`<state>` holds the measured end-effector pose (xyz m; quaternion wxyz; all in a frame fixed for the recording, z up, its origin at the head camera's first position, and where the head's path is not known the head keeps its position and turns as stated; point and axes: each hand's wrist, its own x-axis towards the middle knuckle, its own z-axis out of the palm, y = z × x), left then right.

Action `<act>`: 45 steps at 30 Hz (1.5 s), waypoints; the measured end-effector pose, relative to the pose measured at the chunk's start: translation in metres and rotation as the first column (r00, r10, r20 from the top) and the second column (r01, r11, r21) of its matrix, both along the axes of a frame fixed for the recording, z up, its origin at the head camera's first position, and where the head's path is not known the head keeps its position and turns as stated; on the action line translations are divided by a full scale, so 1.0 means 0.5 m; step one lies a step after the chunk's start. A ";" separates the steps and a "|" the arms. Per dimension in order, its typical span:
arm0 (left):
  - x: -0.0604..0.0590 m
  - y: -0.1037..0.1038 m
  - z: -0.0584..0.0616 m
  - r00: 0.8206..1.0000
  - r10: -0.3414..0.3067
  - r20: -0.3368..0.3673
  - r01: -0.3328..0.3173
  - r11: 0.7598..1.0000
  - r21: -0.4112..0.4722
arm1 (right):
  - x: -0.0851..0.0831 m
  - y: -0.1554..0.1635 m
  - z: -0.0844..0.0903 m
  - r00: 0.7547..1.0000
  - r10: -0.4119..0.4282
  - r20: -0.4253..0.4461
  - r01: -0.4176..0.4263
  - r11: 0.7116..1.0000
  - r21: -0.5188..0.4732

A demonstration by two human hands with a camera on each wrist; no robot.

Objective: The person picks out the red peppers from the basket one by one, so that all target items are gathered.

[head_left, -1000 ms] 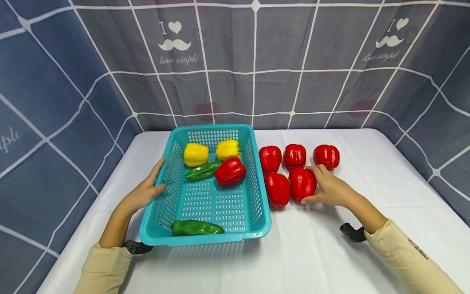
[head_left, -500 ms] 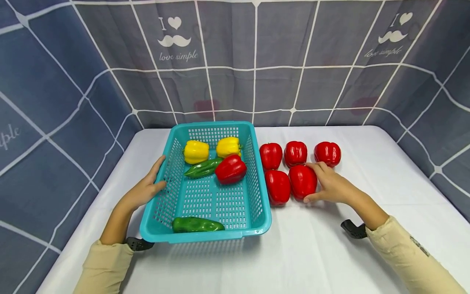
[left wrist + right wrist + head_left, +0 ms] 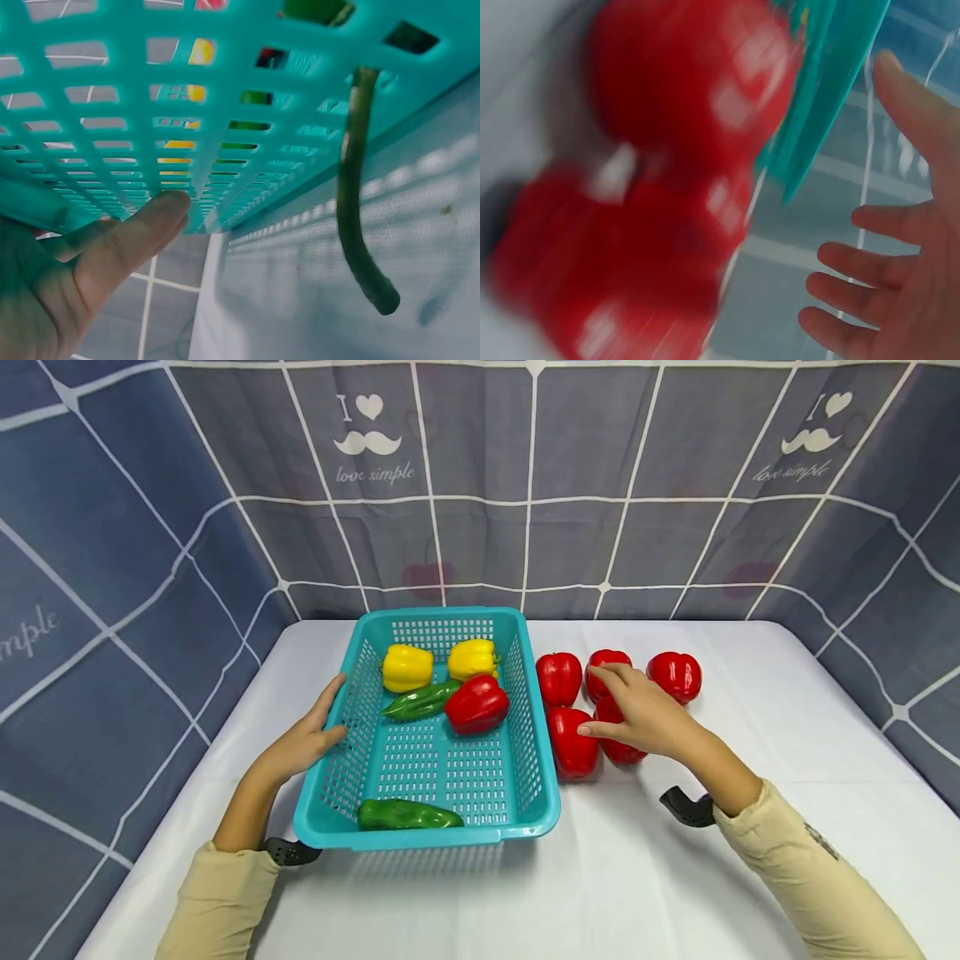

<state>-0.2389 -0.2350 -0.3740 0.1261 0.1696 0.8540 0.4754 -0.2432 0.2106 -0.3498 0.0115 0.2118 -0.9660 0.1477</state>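
In the head view a turquoise basket point(image 3: 420, 840) holds two yellow bell peppers, including the left one point(image 3: 407, 668), a red bell pepper point(image 3: 477, 704), a green pepper point(image 3: 422, 702) and a long green pepper point(image 3: 410, 815). My left hand point(image 3: 300, 746) rests its fingers along the basket's outer left wall; the left wrist view shows them straight. Spread above the red peppers right of the basket is my right hand point(image 3: 645, 714), holding nothing. It partly covers one red bell pepper point(image 3: 618, 748); its thumb overlaps the front-left red bell pepper point(image 3: 576, 756).
Behind these lie more red bell peppers, one beside the basket point(image 3: 558, 679) and one farther right point(image 3: 677, 675). A green stem point(image 3: 356, 202) pokes through the basket wall in the left wrist view. Grey checked cloth point(image 3: 570, 552) encloses the white table point(image 3: 637, 877).
My right hand has let go of the front-right red pepper, risen and moved left over the group. The left hand stays at the basket. The head view has shifted slightly.
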 end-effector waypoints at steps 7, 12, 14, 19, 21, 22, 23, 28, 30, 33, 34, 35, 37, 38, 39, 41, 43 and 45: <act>-0.003 -0.002 0.001 1.000 -0.001 -0.006 0.001 1.000 0.008 | -0.027 -0.153 0.027 0.989 0.141 -0.045 -0.138 0.988 0.063; -0.004 0.000 -0.003 1.000 0.006 -0.002 -0.006 1.000 0.011 | -0.043 -0.223 0.022 0.990 0.135 0.034 -0.139 0.970 0.198; -0.004 0.000 -0.005 1.000 0.014 0.002 -0.014 1.000 0.007 | -0.047 -0.239 0.016 0.989 0.132 0.069 -0.145 0.959 0.242; -0.001 0.000 -0.007 1.000 0.026 0.011 -0.026 1.000 -0.002 | -0.060 -0.265 -0.001 0.978 0.168 0.121 -0.196 0.943 0.270; 0.001 0.001 -0.007 1.000 0.026 0.012 -0.026 1.000 -0.007 | -0.065 -0.274 -0.005 0.974 0.179 0.140 -0.210 0.945 0.252; 0.002 0.001 -0.006 1.000 0.025 0.011 -0.025 1.000 -0.009 | -0.066 -0.278 -0.006 0.972 0.180 0.150 -0.212 0.948 0.238; 0.002 0.001 -0.006 1.000 0.024 0.009 -0.024 1.000 -0.011 | -0.068 -0.281 -0.007 0.971 0.183 0.157 -0.215 0.950 0.226; 0.001 0.001 -0.002 1.000 0.027 -0.007 -0.027 1.000 -0.011 | -0.073 -0.298 -0.007 0.965 0.200 0.169 -0.231 0.955 0.189; 0.001 0.003 -0.003 1.000 0.028 -0.007 -0.028 1.000 -0.005 | -0.073 -0.301 -0.009 0.963 0.207 0.172 -0.238 0.953 0.186; 0.001 0.003 -0.004 1.000 0.025 -0.003 -0.025 1.000 0.003 | -0.072 -0.304 -0.012 0.963 0.206 0.176 -0.236 0.956 0.175; 0.001 0.003 -0.004 1.000 0.024 -0.002 -0.024 1.000 0.002 | -0.072 -0.305 -0.013 0.962 0.207 0.178 -0.237 0.957 0.166; 0.002 0.002 -0.005 1.000 0.024 0.002 -0.024 1.000 0.003 | -0.072 -0.305 -0.015 0.961 0.211 0.181 -0.240 0.958 0.156; 0.003 0.001 -0.007 1.000 0.024 0.003 -0.024 1.000 0.000 | -0.070 -0.305 -0.018 0.956 0.223 0.192 -0.249 0.960 0.127; 0.003 0.001 -0.008 1.000 0.025 0.003 -0.025 1.000 -0.002 | -0.070 -0.305 -0.020 0.952 0.231 0.200 -0.256 0.960 0.114; 0.004 0.000 -0.008 1.000 0.027 0.002 -0.027 1.000 -0.005 | -0.069 -0.306 -0.021 0.947 0.240 0.214 -0.264 0.960 0.095; 0.004 0.000 -0.007 1.000 0.029 0.004 -0.029 1.000 -0.008 | -0.069 -0.308 -0.025 0.934 0.266 0.240 -0.288 0.956 0.059; 0.002 0.001 -0.005 1.000 0.029 0.004 -0.029 1.000 -0.013 | -0.069 -0.312 -0.027 0.918 0.293 0.268 -0.311 0.950 0.025; -0.002 0.003 -0.001 1.000 0.026 0.000 -0.026 1.000 -0.017 | -0.071 -0.315 -0.028 0.902 0.323 0.288 -0.333 0.943 -0.012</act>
